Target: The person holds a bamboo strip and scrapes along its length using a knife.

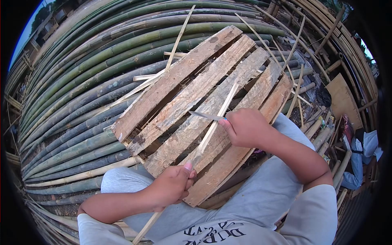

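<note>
My left hand is closed around a pale bamboo strip. The strip slants up and away over a slatted wooden pallet, and its near end sticks out below the hand. In my right hand is a knife, its handle mostly hidden by the fingers. The blade points left and lies across the strip, near its upper part. The pallet rests tilted at my lap, with fine shavings on its slats.
Long green bamboo poles lie side by side beyond the pallet and to the left. Loose split strips lean around the pallet's edges. On the right are a plywood piece, blue cloth and stacked poles.
</note>
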`<state>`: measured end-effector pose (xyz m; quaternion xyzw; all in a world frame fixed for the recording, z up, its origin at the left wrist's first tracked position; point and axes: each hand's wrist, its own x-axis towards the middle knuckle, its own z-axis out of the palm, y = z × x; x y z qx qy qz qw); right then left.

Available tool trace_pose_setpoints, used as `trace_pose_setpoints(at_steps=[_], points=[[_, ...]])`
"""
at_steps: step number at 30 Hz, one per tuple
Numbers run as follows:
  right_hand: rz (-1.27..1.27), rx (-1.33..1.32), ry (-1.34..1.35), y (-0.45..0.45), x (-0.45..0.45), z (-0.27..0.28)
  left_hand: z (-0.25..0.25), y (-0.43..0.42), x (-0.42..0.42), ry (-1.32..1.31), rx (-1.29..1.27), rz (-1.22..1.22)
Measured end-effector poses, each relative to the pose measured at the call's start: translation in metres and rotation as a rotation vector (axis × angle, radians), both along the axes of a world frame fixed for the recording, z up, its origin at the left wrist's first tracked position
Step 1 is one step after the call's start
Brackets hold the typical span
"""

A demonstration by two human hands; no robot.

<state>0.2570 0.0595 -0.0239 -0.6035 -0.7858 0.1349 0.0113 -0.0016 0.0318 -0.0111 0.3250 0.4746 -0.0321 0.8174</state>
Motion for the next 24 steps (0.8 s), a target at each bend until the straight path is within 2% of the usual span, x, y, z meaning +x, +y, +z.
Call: trace_pose_setpoints(at_steps=[2, 4, 6, 11, 12, 14, 17, 20, 24], points=[[-0.248, 0.08, -0.099, 0.022, 0.029, -0.006, -0.001, 0.0, 0.0, -0.013, 0.004, 0.002], [-0.251, 0.042, -0.132, 0.029, 0.037, -0.004, 0.0, 0.001, 0.0, -0.021, 0.006, 0.006], [-0.282, 0.031, -0.044, 0.022, 0.021, -0.005, 0.0, 0.001, 0.0, -0.018, 0.008, 0.009], [-0.023, 0.001, 0.002, -0.006, -0.002, 0.005, 0.002, 0.002, 0.002, 0.003, 0.012, 0.005], [-0.021, -0.001, 0.006, 0.001, 0.007, 0.003, 0.001, 0.002, 0.003, -0.001, 0.015, 0.008], [-0.261, 0.056, -0.049, 0.022, 0.027, -0.005, 0.001, 0.001, 0.002, 0.003, 0.015, 0.009], [-0.275, 0.047, 0.007, 0.036, 0.042, -0.016, 0.0, 0.003, 0.002, -0.023, 0.015, 0.014], [-0.3, 0.007, 0.037, 0.017, 0.013, -0.007, 0.001, 0.004, 0.002, -0.002, 0.026, 0.027], [-0.079, 0.0, 0.078, -0.011, -0.009, 0.001, -0.003, 0.003, 0.003, 0.004, 0.042, 0.025]])
